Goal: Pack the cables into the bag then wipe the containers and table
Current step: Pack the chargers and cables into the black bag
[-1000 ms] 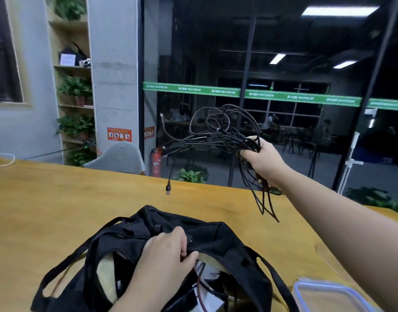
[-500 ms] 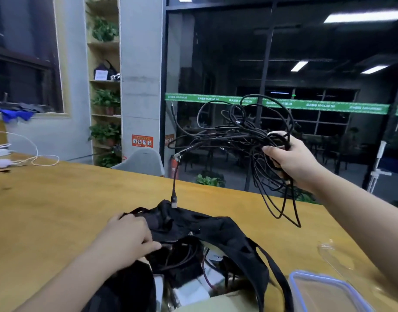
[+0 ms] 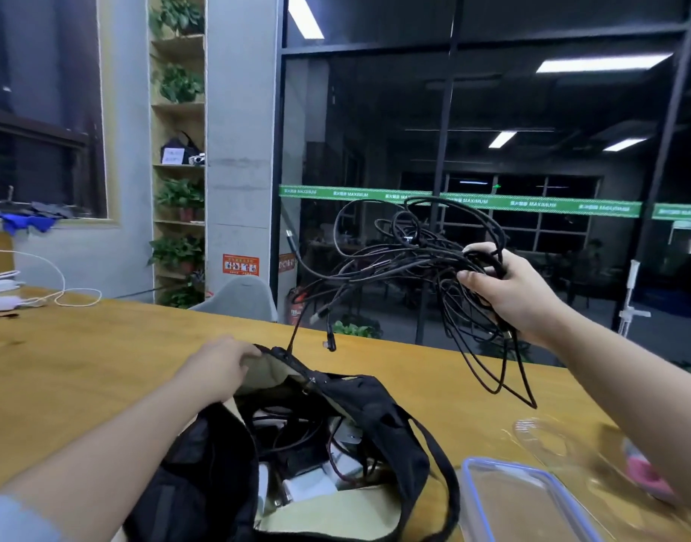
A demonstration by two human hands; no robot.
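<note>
Above the bag, right hand gripping tangled cables, left hand holding rim

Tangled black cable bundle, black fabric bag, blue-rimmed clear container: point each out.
Tangled black cable bundle [image 3: 406, 260]: head view, middle of tangle.
Black fabric bag [image 3: 379, 408]: head view, right wall.
Blue-rimmed clear container [image 3: 472, 498]: head view, left rim.

The bag mouth gapes wide, held open at its far rim by the left hand. Inside, 1 tangle of wires and white chargers fills the floor (some gaps remain). A clear container crowds the bag's right side.
</note>
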